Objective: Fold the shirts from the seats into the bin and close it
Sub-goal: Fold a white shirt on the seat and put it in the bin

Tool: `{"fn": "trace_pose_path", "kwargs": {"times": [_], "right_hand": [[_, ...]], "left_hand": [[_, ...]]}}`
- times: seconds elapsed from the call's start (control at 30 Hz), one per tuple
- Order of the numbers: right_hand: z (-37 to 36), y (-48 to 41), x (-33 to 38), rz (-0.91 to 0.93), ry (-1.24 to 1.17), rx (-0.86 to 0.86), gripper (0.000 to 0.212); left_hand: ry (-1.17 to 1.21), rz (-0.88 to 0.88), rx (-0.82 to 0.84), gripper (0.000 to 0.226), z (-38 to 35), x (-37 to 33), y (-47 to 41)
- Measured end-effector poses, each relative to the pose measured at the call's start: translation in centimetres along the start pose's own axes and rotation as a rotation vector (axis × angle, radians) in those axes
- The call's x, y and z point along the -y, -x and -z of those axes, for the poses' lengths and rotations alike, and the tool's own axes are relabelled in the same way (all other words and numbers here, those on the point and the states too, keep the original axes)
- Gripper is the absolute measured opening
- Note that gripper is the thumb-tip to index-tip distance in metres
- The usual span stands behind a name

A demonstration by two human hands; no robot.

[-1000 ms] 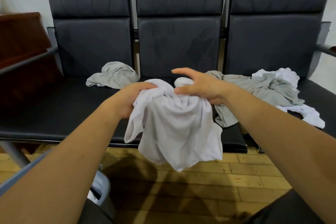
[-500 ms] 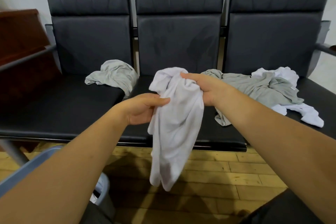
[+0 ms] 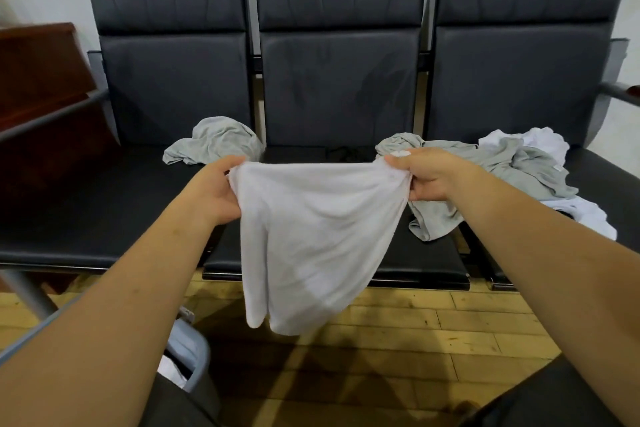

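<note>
A white shirt (image 3: 311,236) hangs spread in the air before the middle seat. My left hand (image 3: 216,191) grips its upper left edge and my right hand (image 3: 427,175) grips its upper right edge, so the top runs taut between them. A grey shirt (image 3: 218,140) lies crumpled at the back of the left seat. Another grey shirt (image 3: 512,166) sprawls over the middle and right seats, on top of a white shirt (image 3: 543,142). The grey-blue bin (image 3: 194,354) stands on the floor at lower left, mostly hidden by my left arm, with white cloth inside.
A row of three black padded seats (image 3: 86,204) fills the view, with metal armrests at both ends. A dark wooden cabinet (image 3: 41,87) stands to the left. The floor (image 3: 433,340) is light wooden planks. A dark cable lies at the back of the middle seat.
My hands have moved apart and pulled the bunched white shirt out wide; before, it hung in a narrow bundle held mostly by my right hand.
</note>
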State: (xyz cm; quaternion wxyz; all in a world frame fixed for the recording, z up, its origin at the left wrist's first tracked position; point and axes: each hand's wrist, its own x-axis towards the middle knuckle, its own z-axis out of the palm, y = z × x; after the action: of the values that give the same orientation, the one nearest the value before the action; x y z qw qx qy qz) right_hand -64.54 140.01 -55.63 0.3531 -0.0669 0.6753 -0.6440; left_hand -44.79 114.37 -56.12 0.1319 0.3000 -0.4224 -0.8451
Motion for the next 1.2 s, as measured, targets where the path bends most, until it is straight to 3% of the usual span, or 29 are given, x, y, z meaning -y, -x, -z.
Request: {"fn": "trace_pose_path", "kwargs": {"times": [0.13, 0.27, 0.33, 0.4, 0.47, 0.53, 0.57, 0.63, 0.7, 0.8, 0.9, 0.97, 1.07, 1.2], "right_hand": [[0.9, 0.2, 0.5, 0.002, -0.328, 0.013, 0.035], [1.7, -0.3, -0.2, -0.005, -0.298, 0.048, 0.065], [1.9, -0.7, -0.6, -0.028, -0.252, -0.015, 0.049], [2.2, -1.1, -0.9, -0.006, -0.274, -0.073, 0.041], [2.4, -1.0, -0.7, 0.027, -0.325, -0.112, 0.04], [2.5, -0.8, -0.6, 0.024, -0.343, -0.144, 0.041], [2.5, -0.6, -0.6, 0.011, -0.338, -0.157, 0.041], [2.6, -0.3, -0.6, -0.034, -0.353, -0.17, 0.041], [2.3, 0.6, -0.5, -0.08, -0.381, -0.19, 0.035], [2.0, 1.6, 0.4, -0.121, -0.462, -0.193, 0.019], [2.2, 1.9, 1.6, -0.116, -0.425, -0.205, 0.031], [2.6, 1.9, 2.8, -0.046, -0.489, -0.231, 0.028], [2.3, 3.2, 4.9, 0.01, -0.366, -0.249, 0.026], [3.4, 3.2, 6.8, -0.111, -0.23, -0.28, 0.029]], "left_hand": [[-0.067, -0.047, 0.035, 0.031, 1.1, -0.4, -0.3], [-0.253, -0.158, -0.058, 0.044, 1.8, -0.5, -0.9], [-0.593, -0.294, -0.136, 0.021, 2.1, -0.3, -1.1], [-1.012, -0.453, -0.264, 0.023, 2.4, -0.7, -1.0], [-0.883, -0.443, -0.219, 0.038, 2.8, -1.5, -0.9], [-0.478, -0.328, -0.048, 0.049, 3.2, -2.2, -0.5], [-0.316, -0.27, 0.044, 0.047, 3.3, -2.4, -0.3], [-0.208, -0.218, 0.116, 0.042, 3.3, -2.4, 0.3], [-0.245, -0.224, 0.098, 0.041, 3.5, -2.5, 0.4], [-0.381, -0.288, -0.091, 0.045, 3.3, -3.5, -0.4], [-0.489, -0.34, -0.159, 0.038, 2.3, -5.4, -0.6], [-0.522, -0.367, -0.175, 0.036, 1.3, -7.0, -0.3], [-0.543, -0.397, -0.224, 0.034, -0.4, -9.4, 0.9], [-0.587, -0.389, -0.288, 0.031, -1.3, -11.5, 1.6]]}}
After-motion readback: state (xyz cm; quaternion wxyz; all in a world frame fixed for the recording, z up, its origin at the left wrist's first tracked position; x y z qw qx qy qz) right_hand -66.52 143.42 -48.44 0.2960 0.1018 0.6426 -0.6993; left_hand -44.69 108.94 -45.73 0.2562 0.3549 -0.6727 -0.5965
